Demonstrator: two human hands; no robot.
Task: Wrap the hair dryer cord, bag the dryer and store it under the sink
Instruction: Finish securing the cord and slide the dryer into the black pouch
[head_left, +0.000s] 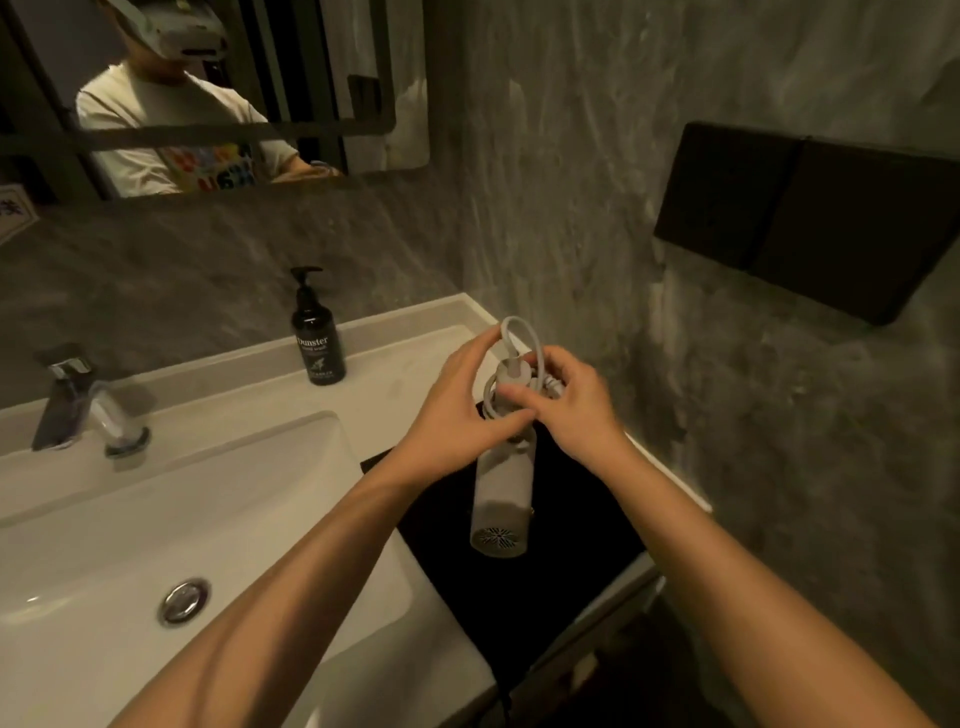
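Observation:
A white hair dryer (503, 499) hangs over a black bag (519, 561) that lies flat on the counter to the right of the sink. Its grille end points toward me. The white cord (522, 332) is looped around the dryer's folded handle, with one loop sticking up. My left hand (457, 410) grips the handle and pinches the cord loop with thumb and fingers. My right hand (576, 400) holds the cord and the plug against the handle from the right side.
A white sink basin (156, 519) with a chrome drain (183, 600) and a faucet (88, 410) lies at the left. A dark soap pump bottle (317, 338) stands on the back ledge. The grey wall at right carries a black panel (810, 218). A mirror (208, 93) hangs above.

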